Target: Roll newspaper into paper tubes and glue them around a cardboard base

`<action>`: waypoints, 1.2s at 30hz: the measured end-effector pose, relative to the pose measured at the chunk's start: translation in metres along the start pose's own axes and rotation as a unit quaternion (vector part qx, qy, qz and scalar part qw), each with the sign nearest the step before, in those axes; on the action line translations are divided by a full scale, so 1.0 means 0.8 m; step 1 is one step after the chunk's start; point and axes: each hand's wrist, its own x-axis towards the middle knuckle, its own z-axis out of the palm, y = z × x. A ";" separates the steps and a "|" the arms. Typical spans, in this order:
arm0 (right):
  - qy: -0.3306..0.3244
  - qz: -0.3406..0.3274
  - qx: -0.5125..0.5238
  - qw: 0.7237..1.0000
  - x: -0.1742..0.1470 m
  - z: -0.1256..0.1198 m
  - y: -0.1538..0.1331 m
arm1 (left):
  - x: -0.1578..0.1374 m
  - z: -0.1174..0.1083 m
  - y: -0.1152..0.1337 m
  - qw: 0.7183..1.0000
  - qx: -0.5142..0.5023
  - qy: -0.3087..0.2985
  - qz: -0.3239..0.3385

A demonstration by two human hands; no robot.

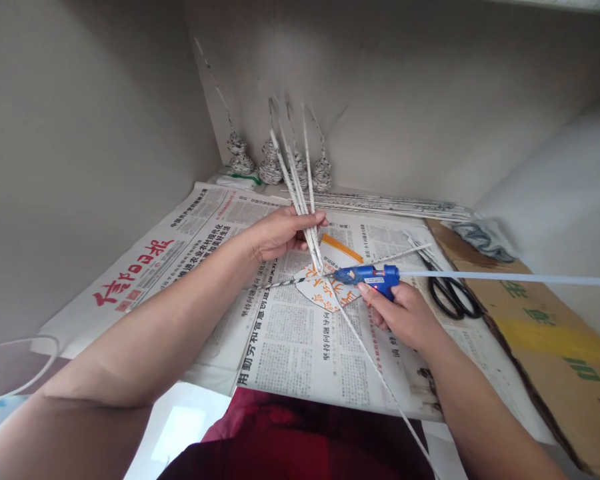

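My left hand (287, 233) is closed around several thin rolled-paper sticks (297, 183), which rise in a bunch and fan out at the top. Their lower ends meet over a white cut-out card (325, 301) with orange lettering. In my right hand (397, 313) is a blue hot glue gun (365, 275), its nozzle close to the sticks' lower ends. A long clear glue stick (505, 277) trails from its back to the right. Other paper sticks lead outward from the same spot, one (375, 363) running down toward my body. Whether the nozzle touches them I cannot tell.
Newspaper (290, 360) covers the table. Black scissors (453, 293) lie to the right, beside a cardboard piece (525, 347) and a crumpled plastic bag (485, 241). Along the back are a pile of paper sticks (395, 205) and several woven gourd shapes (240, 155) against the wall.
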 end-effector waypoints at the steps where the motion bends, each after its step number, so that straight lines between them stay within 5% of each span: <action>1: 0.002 0.002 0.000 1.000 0.000 0.000 -0.001 | -0.001 -0.002 0.000 1.000 0.006 -0.009 -0.009; 9: 0.000 0.001 -0.008 1.000 0.000 0.001 0.000 | -0.010 -0.006 0.010 0.998 0.015 -0.052 -0.041; 18: -0.035 0.009 0.016 0.999 0.001 -0.005 0.005 | 0.000 0.004 -0.003 0.996 0.086 0.038 0.002; 36: -0.116 -0.048 0.051 0.991 -0.004 -0.036 -0.007 | 0.001 0.005 -0.015 0.995 0.099 -0.014 0.008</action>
